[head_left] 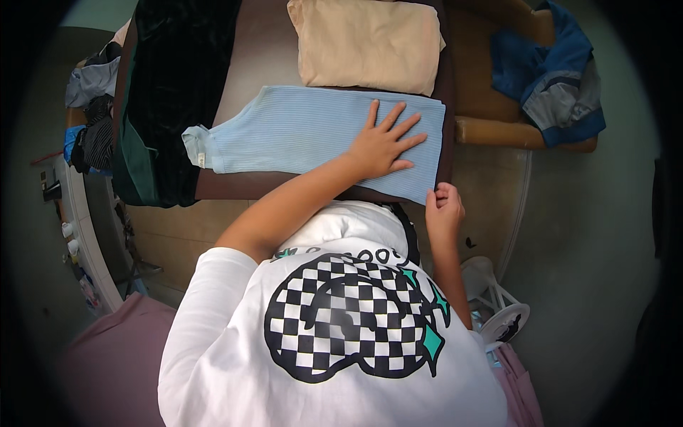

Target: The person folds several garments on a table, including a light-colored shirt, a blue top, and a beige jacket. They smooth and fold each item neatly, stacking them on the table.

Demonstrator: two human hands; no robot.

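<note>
A light blue ribbed knit top [284, 132] lies flat, folded lengthwise, across the brown table. Its collar end points left, with a small white label at the neck, and its hem is at the right. My left hand [385, 144] rests palm down on the top near the hem, fingers spread. At the hem's near right corner, my right hand [445, 206] has its fingers closed in a pinch on the edge of the fabric. Just beyond the top sits a folded beige garment [366, 46].
Dark velvety fabric with a green part [174, 92] covers the table's [242, 186] left end. At the right, a blue and grey garment [562, 85] hangs over a brown wooden chair [498, 133]. More clothes [96, 114] are piled far left. A white stool-like object [501, 313] stands low right.
</note>
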